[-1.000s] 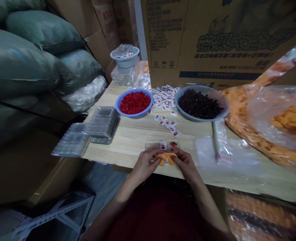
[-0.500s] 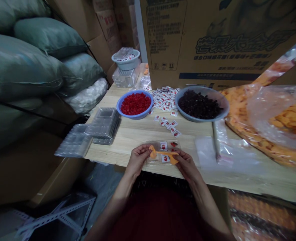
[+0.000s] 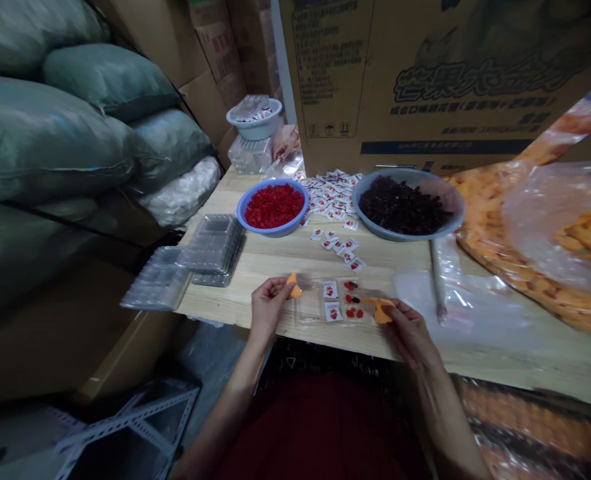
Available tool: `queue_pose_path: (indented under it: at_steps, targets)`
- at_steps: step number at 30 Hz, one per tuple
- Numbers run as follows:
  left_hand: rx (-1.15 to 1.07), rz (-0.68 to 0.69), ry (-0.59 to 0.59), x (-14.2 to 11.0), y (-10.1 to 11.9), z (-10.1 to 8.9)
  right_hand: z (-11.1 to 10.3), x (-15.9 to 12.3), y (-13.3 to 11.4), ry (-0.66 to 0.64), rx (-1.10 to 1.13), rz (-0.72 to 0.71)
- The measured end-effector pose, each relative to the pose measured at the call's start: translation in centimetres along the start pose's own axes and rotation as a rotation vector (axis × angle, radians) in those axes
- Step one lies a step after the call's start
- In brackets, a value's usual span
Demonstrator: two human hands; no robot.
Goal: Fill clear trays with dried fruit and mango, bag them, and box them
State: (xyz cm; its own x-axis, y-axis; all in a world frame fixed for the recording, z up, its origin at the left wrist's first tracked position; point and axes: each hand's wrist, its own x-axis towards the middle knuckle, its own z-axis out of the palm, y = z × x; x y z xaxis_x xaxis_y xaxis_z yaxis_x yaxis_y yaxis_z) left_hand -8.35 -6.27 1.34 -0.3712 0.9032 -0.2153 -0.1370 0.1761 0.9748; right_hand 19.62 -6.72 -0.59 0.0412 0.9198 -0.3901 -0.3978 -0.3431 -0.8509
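My left hand (image 3: 266, 305) pinches a small orange piece (image 3: 293, 288) at the left end of a clear plastic tray (image 3: 335, 300) on the wooden table (image 3: 285, 257). My right hand (image 3: 409, 328) pinches a second orange piece (image 3: 381, 309) at the tray's right end. The tray holds small white sachets with red print (image 3: 330, 291) and a few red bits (image 3: 354, 311). Both hands sit near the table's front edge, apart from each other.
A blue bowl of red pieces (image 3: 273, 207), loose sachets (image 3: 333, 193) and a grey bowl of dark dried fruit (image 3: 407, 205) stand behind. Stacked clear trays (image 3: 214, 248) lie left, a bag of orange pieces (image 3: 540, 240) right. Cardboard boxes (image 3: 425, 73) and sacks (image 3: 50, 133) surround.
The orange piece held between both hands has come apart into two; my left hand moved left and my right hand moved right, each with one piece.
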Motion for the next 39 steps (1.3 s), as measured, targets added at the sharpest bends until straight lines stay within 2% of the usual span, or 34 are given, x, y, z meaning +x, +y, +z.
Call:
queue_pose_path:
  at_steps: [3,6,8,10,13,17,20,23,25,28,33,36,39]
  targets:
    - [0.404,0.182,0.032,0.3,-1.8,1.4,0.3,-0.1,-0.1,0.021,0.074,0.061]
    - [0.848,0.359,0.078,0.3,-3.2,2.5,1.4,-0.4,0.5,-0.031,0.058,0.057]
    - [1.04,0.474,0.087,0.2,-3.5,2.6,2.0,-0.4,1.1,-0.065,0.008,0.035]
    - [1.13,0.542,0.078,0.1,-3.2,2.4,2.3,-0.4,1.5,-0.098,-0.042,0.011]
    - [1.143,0.576,0.045,0.1,-2.5,1.7,2.8,-0.4,1.6,-0.149,-0.101,-0.024]
    - [1.152,0.574,-0.093,0.4,-2.2,1.2,4.7,-0.2,1.6,-0.221,-0.219,-0.142]
    - [1.124,0.566,-0.115,0.6,-2.2,0.9,7.1,0.3,2.6,-0.337,-0.436,-0.402]
    - [1.006,0.564,-0.02,0.6,-1.7,0.2,9.4,0.7,4.7,-0.474,-0.758,-0.738]
    - [0.95,0.55,0.014,0.4,-1.2,-0.6,10.1,0.8,6.1,-0.568,-0.973,-0.863]
    - [0.914,0.521,-0.09,-0.4,-0.5,-1.8,9.5,1.0,7.0,-0.623,-1.13,-0.885]
    - [0.908,0.464,-0.434,-2.2,0.1,-2.8,7.6,1.5,5.7,-0.608,-1.154,-0.814]
    - [0.916,0.442,-0.493,-3.1,0.2,-3.0,7.4,1.3,5.4,-0.646,-1.259,-0.813]
    - [0.941,0.444,-0.525,-3.9,0.1,-3.0,7.6,0.6,5.9,-0.627,-1.31,-0.811]
